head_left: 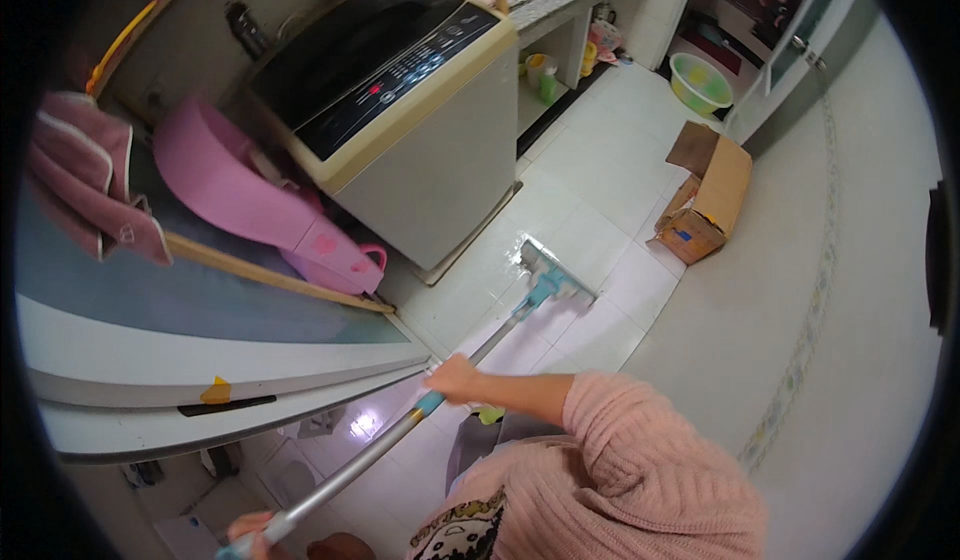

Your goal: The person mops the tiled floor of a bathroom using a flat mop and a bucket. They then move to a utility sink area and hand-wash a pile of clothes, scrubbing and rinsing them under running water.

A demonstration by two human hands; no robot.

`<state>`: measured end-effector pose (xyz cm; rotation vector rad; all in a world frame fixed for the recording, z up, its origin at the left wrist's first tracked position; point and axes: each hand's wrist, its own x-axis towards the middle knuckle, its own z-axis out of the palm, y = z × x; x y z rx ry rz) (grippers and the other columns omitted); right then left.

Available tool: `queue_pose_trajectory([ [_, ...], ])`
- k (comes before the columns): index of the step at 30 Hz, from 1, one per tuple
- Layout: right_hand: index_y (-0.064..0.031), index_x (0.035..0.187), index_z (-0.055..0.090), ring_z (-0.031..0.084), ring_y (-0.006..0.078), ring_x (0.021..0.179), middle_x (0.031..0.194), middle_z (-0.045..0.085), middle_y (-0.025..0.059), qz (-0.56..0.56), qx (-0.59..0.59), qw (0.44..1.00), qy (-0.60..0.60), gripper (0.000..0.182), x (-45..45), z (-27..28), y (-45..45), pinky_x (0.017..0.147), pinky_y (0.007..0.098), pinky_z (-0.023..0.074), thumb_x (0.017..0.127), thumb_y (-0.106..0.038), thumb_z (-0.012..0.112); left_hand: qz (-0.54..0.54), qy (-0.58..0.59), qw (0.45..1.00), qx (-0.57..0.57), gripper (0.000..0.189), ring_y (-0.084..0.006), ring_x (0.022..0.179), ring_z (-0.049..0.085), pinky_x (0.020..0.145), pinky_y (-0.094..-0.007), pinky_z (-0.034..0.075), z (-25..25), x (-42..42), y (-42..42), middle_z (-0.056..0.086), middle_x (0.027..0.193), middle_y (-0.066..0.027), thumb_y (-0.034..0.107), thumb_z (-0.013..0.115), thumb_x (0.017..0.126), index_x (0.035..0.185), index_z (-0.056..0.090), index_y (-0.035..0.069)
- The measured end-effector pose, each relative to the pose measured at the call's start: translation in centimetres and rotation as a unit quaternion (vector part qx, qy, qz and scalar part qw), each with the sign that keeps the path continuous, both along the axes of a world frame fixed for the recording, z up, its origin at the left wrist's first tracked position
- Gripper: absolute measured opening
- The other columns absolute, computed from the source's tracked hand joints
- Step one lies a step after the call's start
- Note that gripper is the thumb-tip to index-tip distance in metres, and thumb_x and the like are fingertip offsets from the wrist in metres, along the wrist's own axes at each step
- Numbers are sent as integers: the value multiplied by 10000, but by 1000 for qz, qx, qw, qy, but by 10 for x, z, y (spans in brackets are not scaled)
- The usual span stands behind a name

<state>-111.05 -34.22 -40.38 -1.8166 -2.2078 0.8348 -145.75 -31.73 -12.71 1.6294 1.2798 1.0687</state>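
Note:
A mop [360, 455] with a metal pole runs from the bottom left up to the middle of the view. My right hand [454, 378] is wrapped around the pole, near a blue collar. Lower down, my left hand [255, 528] grips the pole's top end and is partly cut off by the picture's rim. The flat mop head [553, 279], with its light-blue joint, rests on the white tiled floor [600, 335]. Beside the head's left end, a wet patch [517, 249] shines on the tiles.
A top-loading washing machine [442, 162] stands left of the mop head. Against the right wall lies an open cardboard box [720, 192], with a plastic basin [700, 84] beyond it. A pink plastic tub [240, 177] and a sliding door [225, 380] are on the left.

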Motion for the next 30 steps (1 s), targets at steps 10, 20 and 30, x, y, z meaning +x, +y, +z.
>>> queue_pose_trajectory([
  [10, -169, 948, 561, 591, 259, 883, 869, 611, 65, -419, -42, 905, -55, 261, 190, -101, -109, 693, 384, 487, 715, -51, 568, -220, -63, 942, -246, 184, -270, 948, 570, 683, -348, 530, -138, 204, -35, 529, 1139, -205, 95, 560, 821, 984, 524, 17],
  [20, -105, 805, 560, 579, 286, 796, 796, 587, 93, -504, 52, 861, -27, 120, -14, -115, -99, 660, 415, 482, 687, -126, 548, -324, 53, 917, -227, 269, -237, 1036, 521, 775, -313, 485, -120, 33, 29, 503, 1177, -183, 155, 575, 820, 1041, 490, 27],
  [30, -118, 799, 554, 603, 289, 715, 711, 590, 89, -328, 110, 935, 77, 155, -277, -52, 6, 541, 428, 457, 678, -214, 563, -291, 38, 938, -183, 277, -249, 1032, 525, 799, -328, 473, -82, -95, 66, 512, 1160, -194, 144, 592, 808, 1033, 494, 15],
])
